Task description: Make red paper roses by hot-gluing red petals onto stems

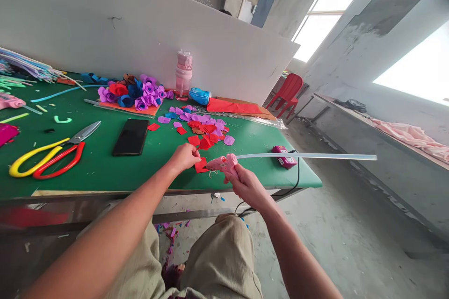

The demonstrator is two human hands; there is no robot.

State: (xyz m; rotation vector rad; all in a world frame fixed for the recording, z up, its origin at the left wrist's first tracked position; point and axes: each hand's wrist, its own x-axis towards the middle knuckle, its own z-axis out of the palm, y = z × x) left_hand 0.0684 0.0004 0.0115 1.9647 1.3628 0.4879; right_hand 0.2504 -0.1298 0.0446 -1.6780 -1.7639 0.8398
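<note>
**Glue gun in R hand, red petal at its nozzle**

R hand (245, 184) is wrapped round the pink gun (228, 163), held just over the near edge of the green counter (101, 163); nozzle (211, 164) points approx. 9 o'clock. L hand (184, 156) is narrow, thumb & finger drawn together by the red petal (201, 166) near the nozzle; can't tell if it's pinching it.

Handling (my est.): gun prob. light, hard plastic, easy to grip; best held low & at the rear, w/ skin kept off the nozzle, poss. hot. Clear stick (315, 155) runs long out to 3 o'clock, past the counter's end in view; looks bendy, so it may sway & tip the gun backward. Petal looks thin, soft, near weightless: take it by a far corner, fingertips only; it'd crease or slide w/ a rough touch.

From gun: loose petals (209, 127) at 11, roses (149, 91) & phone (130, 137) approx. 10, scissors (75, 142) at 9, pink box (285, 161) w/ black cord (298, 175) approx. 3.
</note>
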